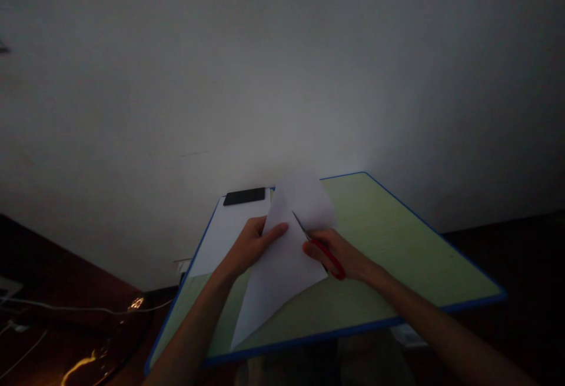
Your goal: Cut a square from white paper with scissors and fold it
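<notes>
A sheet of white paper (282, 268) is held up over the table, its near corner hanging toward the front edge. My left hand (256, 239) pinches its left side, thumb on top and the other fingers hidden beneath. In my right hand (333, 250) is a pair of scissors (329, 256) with red handles. Their blades point up and to the left across the paper, close to my left thumb. A cut edge runs in from the right side of the sheet to the scissors.
The light green table (397, 245) has a blue rim and stands against a pale wall (282, 80). More white paper (212, 239) lies on its left, with a black phone-like slab (244, 196) at the back. Cables (88, 309) run across the dark floor at left.
</notes>
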Available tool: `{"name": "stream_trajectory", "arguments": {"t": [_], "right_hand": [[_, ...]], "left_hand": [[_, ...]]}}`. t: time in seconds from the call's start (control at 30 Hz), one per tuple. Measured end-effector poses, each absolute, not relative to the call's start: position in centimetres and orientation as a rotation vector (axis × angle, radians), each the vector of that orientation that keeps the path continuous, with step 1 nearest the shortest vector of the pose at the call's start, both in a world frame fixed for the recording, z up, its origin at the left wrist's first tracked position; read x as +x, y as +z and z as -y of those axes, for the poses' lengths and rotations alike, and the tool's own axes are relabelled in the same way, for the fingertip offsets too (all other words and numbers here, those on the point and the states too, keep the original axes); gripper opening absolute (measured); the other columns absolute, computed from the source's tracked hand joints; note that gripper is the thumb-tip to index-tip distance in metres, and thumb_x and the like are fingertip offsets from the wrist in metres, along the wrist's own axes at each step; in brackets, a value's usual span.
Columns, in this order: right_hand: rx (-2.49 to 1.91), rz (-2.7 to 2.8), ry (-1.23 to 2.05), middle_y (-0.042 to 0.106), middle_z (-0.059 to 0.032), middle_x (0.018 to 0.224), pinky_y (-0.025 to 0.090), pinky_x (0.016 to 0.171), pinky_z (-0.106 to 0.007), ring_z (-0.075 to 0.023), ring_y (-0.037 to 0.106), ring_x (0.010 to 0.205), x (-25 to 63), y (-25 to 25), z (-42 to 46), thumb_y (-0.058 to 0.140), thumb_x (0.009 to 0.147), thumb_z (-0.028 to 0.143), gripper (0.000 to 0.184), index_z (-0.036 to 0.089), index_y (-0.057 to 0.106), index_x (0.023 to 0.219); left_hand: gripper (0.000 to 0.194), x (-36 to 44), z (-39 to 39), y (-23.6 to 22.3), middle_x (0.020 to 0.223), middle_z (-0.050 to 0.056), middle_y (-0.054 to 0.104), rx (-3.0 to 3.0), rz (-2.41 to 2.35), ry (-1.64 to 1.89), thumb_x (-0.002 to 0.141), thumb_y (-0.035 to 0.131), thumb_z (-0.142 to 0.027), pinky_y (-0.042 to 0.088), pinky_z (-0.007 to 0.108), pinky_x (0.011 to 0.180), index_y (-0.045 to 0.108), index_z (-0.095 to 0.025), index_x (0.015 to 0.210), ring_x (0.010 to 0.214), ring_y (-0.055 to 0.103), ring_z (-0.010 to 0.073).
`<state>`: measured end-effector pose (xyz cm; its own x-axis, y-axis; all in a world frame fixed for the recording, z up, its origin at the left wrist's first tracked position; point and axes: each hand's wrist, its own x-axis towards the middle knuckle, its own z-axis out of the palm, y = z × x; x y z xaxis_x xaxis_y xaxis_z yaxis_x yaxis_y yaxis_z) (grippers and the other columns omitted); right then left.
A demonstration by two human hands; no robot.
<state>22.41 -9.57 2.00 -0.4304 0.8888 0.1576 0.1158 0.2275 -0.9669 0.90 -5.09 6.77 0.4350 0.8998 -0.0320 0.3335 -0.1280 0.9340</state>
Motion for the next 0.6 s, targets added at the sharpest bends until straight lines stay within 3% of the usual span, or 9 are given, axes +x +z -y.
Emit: {"name": "stream_trajectory", "arguments": {"t": [0.43, 0.6], "right_hand": [[-0.955, 1.711, 1.297, 0.05, 0.0023, 0.059, 0.03, 0.042, -0.02, -0.0086, 0.043, 0.047, 21.9, 1.38, 9.37, 0.054, 0.086, 0.067, 0.054, 0.014, 0.06, 0.079], [-0.921, 1.661, 1.288, 0.058, -0.0008, 0.067, 0.037, 0.047, -0.021, -0.0109, 0.049, 0.055, 21.61, 1.47, 9.38, 0.056, 0.088, 0.063, 0.05, 0.015, 0.061, 0.078]], "left_hand": [[0.039, 0.89, 5.2, 6.62, 0.077, 0.009, 0.074, 1.622, -1.106, 0.686, 0.078, 0.073, -0.051, 0.054, 0.027, 0.051, 0.07, -0.013, 0.084, 0.061, 0.068, 0.0206], [0.039, 0.92, 5.33, 6.85, 0.078, 0.01, 0.075, 1.592, -1.106, 0.674, 0.077, 0.073, -0.05, 0.054, 0.027, 0.053, 0.071, -0.012, 0.086, 0.062, 0.069, 0.0212]]}}
